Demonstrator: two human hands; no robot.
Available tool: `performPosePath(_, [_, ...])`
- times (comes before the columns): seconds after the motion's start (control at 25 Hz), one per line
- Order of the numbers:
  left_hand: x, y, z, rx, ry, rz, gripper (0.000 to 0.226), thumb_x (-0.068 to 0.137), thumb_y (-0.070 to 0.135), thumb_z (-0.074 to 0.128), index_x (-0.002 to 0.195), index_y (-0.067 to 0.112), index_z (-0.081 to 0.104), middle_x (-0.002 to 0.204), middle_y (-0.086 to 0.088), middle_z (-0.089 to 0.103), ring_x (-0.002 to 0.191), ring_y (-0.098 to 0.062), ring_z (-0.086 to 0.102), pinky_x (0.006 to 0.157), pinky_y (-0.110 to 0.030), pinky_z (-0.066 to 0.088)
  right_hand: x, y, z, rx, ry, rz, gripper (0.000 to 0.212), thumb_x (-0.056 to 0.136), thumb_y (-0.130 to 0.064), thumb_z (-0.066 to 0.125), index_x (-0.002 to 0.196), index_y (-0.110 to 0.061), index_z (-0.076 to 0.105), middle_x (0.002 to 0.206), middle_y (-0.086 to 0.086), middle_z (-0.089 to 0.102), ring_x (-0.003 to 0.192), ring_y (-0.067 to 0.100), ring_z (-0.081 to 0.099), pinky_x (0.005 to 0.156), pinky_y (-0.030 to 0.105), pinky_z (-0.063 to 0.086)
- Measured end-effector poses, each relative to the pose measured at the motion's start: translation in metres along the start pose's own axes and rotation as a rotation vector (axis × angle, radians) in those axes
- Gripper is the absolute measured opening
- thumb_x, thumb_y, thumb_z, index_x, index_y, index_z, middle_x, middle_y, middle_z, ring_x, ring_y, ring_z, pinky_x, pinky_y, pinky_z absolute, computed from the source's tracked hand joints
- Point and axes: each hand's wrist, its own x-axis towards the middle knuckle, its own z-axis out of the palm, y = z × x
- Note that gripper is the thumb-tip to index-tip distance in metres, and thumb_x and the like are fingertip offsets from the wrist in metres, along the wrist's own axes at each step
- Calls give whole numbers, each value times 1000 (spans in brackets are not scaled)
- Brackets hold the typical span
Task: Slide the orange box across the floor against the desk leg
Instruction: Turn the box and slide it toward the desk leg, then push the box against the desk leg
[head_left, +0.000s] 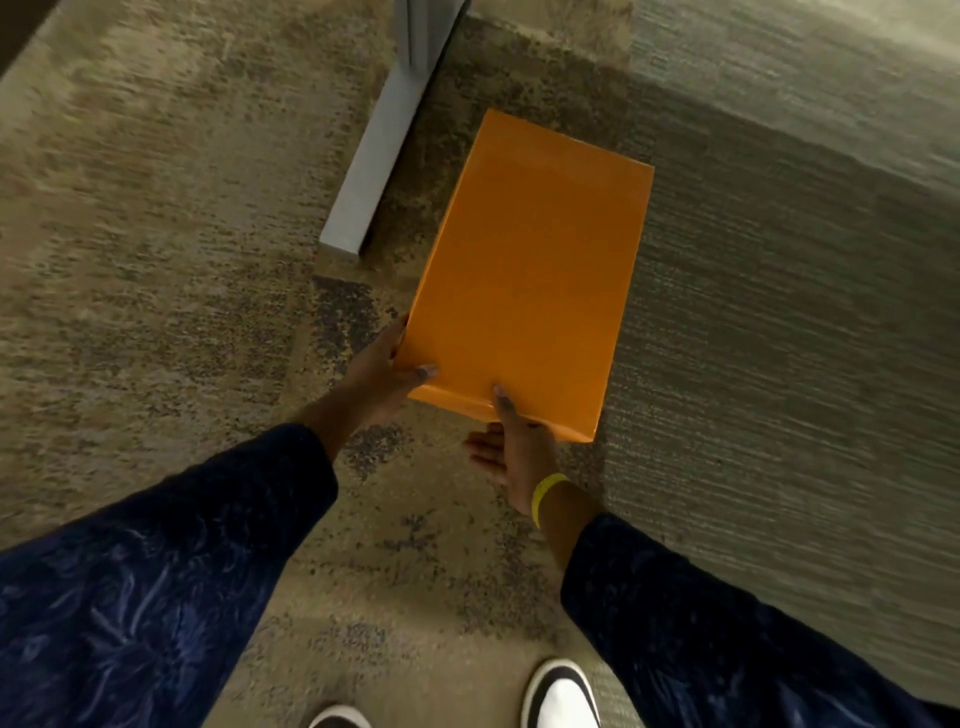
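Observation:
A plain orange box (530, 275) lies flat on the carpet, its long side running away from me. My left hand (387, 366) grips its near left corner, thumb on top. At the box's near edge my right hand (511, 441) holds on with the thumb on the lid and the fingers below the edge. The grey desk leg (376, 150), a long flat foot with an upright post at the top of the frame, lies just left of the box. A narrow strip of carpet shows between the leg and the box's left side.
Mottled brown carpet (156, 260) covers the left and centre; a grey striped carpet (779, 312) lies to the right. My two shoes (561, 693) stand at the bottom edge. A dark edge shows in the top left corner.

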Motion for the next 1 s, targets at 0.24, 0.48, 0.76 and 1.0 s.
performPosePath(0.24, [-4, -5, 6, 283, 104, 87, 80, 92, 35, 63, 155, 31, 14, 131, -12, 60, 67, -3, 54, 50, -23, 41, -9, 5, -42, -924, 555, -631, 46, 88, -59, 57, 65, -21, 50, 61, 0, 53, 63, 27, 57, 50, 29, 37])
performPosePath(0.48, [-10, -7, 13, 293, 107, 83, 74, 93, 36, 59, 153, 32, 15, 134, -15, 58, 73, -18, 58, 52, -25, 42, 12, -6, -69, -522, 269, -484, 91, 83, -42, 76, 155, -37, 21, 159, 8, 35, 138, 34, 44, 106, 55, 46])
performPosePath(0.76, [-10, -2, 15, 300, 99, 33, 77, 94, 37, 57, 155, 33, 10, 140, -15, 54, 92, -32, 63, 62, -33, 48, 19, -11, -75, -624, 256, -559, 96, 83, -44, 74, 157, -35, 14, 160, 9, 35, 140, 34, 42, 109, 52, 42])
performPosePath(1.0, [-27, 21, 6, 752, 118, 95, 100, 87, 63, 53, 158, 18, -1, 167, -16, 8, 152, -38, 16, 117, -59, 29, 2, -39, -82, -957, 260, -620, 98, 85, -59, 64, 158, -28, 7, 168, 8, 7, 152, 35, 18, 116, 59, 30])
